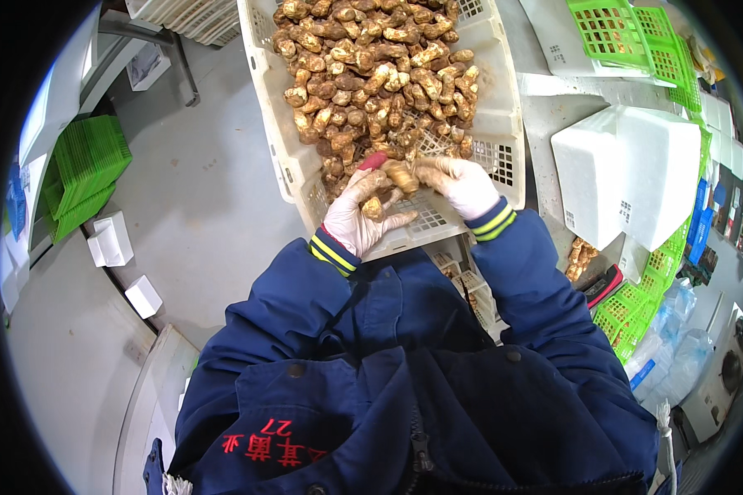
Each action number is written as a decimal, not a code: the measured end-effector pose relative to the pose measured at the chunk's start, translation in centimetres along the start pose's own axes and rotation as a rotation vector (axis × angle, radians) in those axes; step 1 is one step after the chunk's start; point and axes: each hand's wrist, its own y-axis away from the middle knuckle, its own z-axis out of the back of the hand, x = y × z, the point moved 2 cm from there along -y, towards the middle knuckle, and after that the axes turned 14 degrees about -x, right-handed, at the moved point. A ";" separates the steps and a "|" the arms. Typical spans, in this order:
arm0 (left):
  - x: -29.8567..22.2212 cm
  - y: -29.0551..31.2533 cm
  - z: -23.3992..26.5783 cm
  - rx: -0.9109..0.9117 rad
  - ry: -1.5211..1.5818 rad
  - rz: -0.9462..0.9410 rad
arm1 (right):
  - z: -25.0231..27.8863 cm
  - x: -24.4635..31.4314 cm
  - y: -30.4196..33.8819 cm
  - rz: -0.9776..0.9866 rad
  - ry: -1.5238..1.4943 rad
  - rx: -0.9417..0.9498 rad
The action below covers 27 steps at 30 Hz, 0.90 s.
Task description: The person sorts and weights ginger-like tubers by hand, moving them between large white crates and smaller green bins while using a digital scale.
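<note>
Brown, knobbly mushrooms [371,74] with pale patches lie heaped in a white slatted plastic crate [495,91] in front of me. Over the crate's near end, my left hand [357,216], in a pale thin glove, is closed around a mushroom [373,209]. A red covering or object [373,161] shows at its fingertips; which one I cannot tell. Another mushroom [400,176], smeared by motion, is between the two hands. My right hand [462,183], gloved and soiled at the fingers, pinches at this mushroom from the right.
White foam boxes [586,169] stand on the right, near green plastic baskets [607,33] and clear plastic bags [681,330]. Stacked green crates [87,173] are on the left, with small white boxes [110,239] by them. Grey floor [198,157] lies left of the crate.
</note>
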 end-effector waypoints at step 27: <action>0.9 -1.4 1.8 -0.053 -0.096 -0.141 | -1.7 -6.4 -9.8 -0.167 -0.079 0.214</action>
